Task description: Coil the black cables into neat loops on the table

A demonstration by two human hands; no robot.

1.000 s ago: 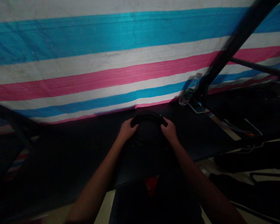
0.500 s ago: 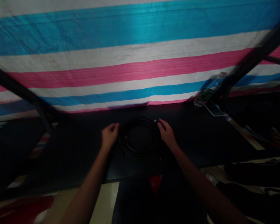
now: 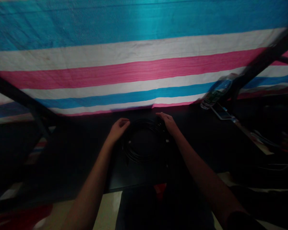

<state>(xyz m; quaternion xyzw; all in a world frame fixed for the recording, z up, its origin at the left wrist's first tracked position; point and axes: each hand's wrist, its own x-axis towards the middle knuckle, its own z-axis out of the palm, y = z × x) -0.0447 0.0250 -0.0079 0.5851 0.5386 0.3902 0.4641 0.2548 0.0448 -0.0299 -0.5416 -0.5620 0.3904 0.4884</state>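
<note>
Head view: black cable coil [image 3: 144, 140] lies flat on dark surface [image 3: 69, 150], between both hands. Left hand [image 3: 118, 129] open, at coil's left edge, not gripping. Right hand [image 3: 168, 123] open, at coil's top right edge, not gripping. Plastic water bottle [image 3: 217, 92] and phone [image 3: 221, 112] off to right. Striped tarp [image 3: 134, 64] behind.

Tarpaulin [image 3: 134, 64] striped horizontally in 3 colours, blue, white and pink; coiled cable [image 3: 134, 156] and tabletop [image 3: 139, 175] both black.
</note>
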